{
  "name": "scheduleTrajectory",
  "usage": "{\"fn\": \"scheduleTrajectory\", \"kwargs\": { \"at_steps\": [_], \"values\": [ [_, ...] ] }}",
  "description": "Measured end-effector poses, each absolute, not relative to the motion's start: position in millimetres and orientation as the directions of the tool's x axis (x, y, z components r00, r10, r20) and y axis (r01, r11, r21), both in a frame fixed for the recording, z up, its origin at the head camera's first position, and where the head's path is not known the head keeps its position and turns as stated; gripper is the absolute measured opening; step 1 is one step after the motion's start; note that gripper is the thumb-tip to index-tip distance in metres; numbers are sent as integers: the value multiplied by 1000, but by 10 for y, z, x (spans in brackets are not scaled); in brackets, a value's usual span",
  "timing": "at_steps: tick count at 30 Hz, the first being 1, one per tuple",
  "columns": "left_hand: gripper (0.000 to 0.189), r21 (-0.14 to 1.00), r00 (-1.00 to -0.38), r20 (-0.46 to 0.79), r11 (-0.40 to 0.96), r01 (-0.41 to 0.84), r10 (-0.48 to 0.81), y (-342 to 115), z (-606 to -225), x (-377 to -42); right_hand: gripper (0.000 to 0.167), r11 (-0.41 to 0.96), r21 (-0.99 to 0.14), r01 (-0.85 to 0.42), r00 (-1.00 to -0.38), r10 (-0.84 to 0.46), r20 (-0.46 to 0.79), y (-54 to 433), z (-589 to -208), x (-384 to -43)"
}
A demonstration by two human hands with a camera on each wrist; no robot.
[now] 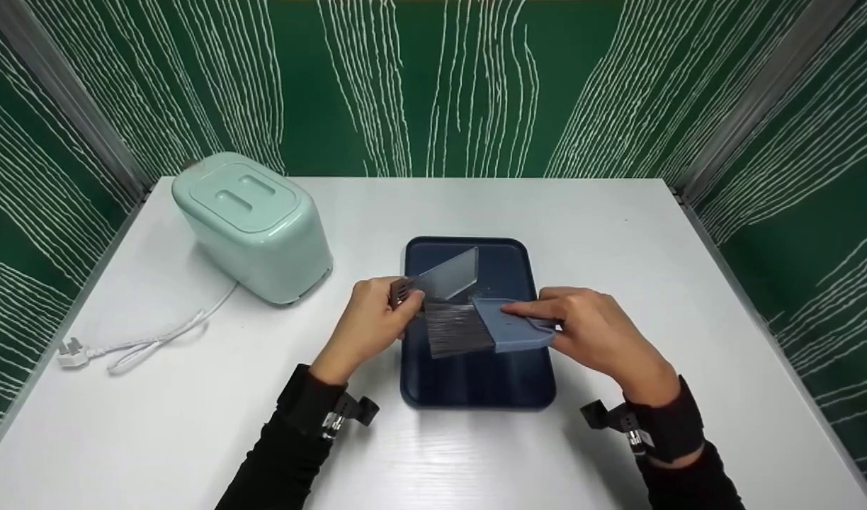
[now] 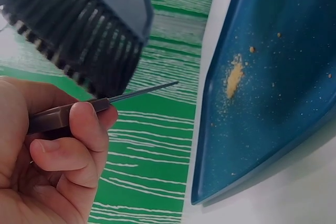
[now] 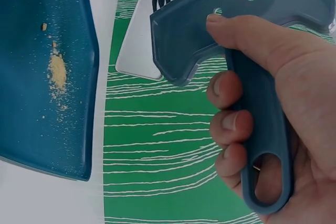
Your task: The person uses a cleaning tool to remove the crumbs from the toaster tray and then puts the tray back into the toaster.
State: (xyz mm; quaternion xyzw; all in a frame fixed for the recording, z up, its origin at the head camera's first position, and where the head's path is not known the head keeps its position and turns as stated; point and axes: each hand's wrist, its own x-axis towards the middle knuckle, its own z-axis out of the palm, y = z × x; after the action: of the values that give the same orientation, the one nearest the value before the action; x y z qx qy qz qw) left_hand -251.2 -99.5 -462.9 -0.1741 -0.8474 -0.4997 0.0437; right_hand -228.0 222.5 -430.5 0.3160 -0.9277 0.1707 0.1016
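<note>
My left hand point(image 1: 373, 312) grips the brown handle of a scraper point(image 1: 456, 275) with a flat translucent blade; the left wrist view shows that blade nearly edge-on. My right hand point(image 1: 595, 329) holds a blue brush point(image 1: 511, 327), its fingers curled round the looped handle point(image 3: 257, 108) and one finger lying along the head. The dark bristles point(image 2: 68, 30) point left and meet the scraper near its handle. Both tools are above a dark blue tray point(image 1: 476, 389). A small pile of tan crumbs point(image 2: 234, 78) lies in the tray, with finer specks scattered around.
A mint-green toaster point(image 1: 263, 227) stands at the back left of the white table point(image 1: 589, 227). Its white cord point(image 1: 168, 336) and plug point(image 1: 72, 354) lie on the left side. Green walls point(image 1: 334, 85) with white lines enclose the back and sides.
</note>
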Motion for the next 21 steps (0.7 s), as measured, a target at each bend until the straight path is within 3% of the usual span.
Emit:
{"fn": "scheduleTrajectory", "kwargs": {
  "at_steps": [10,21],
  "values": [
    [21,650,-868,394,576,495,302,-975,-4604,-2489,43,823,-202,-531,-841,-484,242,2245,-4338,-2313],
    [13,534,-804,458,606,590,379,-944,-4589,-2443,38,872,-152,-465,-867,-414,278,2275,-4352,-2325]
  ]
}}
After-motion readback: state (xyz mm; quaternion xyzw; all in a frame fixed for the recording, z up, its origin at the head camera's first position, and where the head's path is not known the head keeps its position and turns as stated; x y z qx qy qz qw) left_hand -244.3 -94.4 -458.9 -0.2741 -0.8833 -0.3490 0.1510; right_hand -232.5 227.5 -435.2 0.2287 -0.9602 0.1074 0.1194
